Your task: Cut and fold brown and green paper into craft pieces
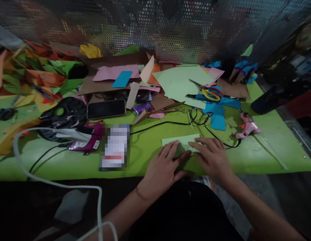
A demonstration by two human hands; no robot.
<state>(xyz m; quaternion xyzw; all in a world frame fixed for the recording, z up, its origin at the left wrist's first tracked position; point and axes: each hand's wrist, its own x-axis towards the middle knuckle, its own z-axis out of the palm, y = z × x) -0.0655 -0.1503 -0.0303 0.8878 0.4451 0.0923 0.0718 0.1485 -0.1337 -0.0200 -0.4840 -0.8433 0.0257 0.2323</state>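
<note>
A small pale green sheet of paper (181, 139) lies at the front of the green table, just ahead of my body. My left hand (165, 162) rests over its left part, fingers stretched out and the thumb angled toward the right. On the right part, my right hand (212, 157) lies with its fingers extended across the paper, pointing left. Both hands press the sheet against the tabletop, and they cover much of its lower side. Whether the sheet is folded, I cannot tell. A pink glue gun (247, 127) with a lit red light stands to the right of my right hand.
Left of my hands are a phone with a lit screen (115, 147), a dark phone (106, 109) and a purple power strip (86, 137). Scissors (210, 93) lie on green sheets (179, 83). A black cable (160, 123) crosses behind the paper. Coloured scraps (45, 75) fill the back left.
</note>
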